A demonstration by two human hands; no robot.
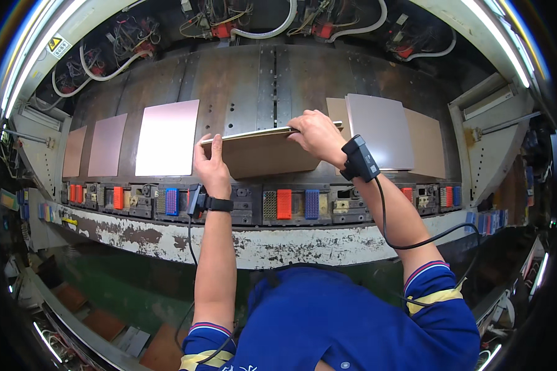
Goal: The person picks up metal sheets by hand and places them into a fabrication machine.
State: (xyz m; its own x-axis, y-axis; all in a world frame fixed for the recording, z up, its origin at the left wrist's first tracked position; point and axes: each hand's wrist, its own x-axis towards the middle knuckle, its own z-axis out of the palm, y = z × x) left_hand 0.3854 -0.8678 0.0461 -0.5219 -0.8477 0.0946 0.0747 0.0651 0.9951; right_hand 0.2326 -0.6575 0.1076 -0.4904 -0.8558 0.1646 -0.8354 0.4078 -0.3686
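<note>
A small stack of thin rectangular boards (pixel 266 154), brown on the side facing me and pale along its top edge, stands tilted on the metal table in front of me. My left hand (pixel 212 166) grips its left end, thumb on the near side. At its upper right edge my right hand (pixel 319 134) is closed around the top, fingers bent over it. Left of the stack lies a shiny whitish-pink sheet (pixel 167 139). To the right, a greyish-pink sheet (pixel 380 133) rests partly over brown boards (pixel 426 145).
Farther left are a pink sheet (pixel 107 145) and a copper-brown sheet (pixel 75 152). Orange blocks (pixel 284 204) and blue blocks (pixel 312 204) line the table's front, above a worn white beam (pixel 278 244). Red machine units with hoses (pixel 223 29) stand along the back.
</note>
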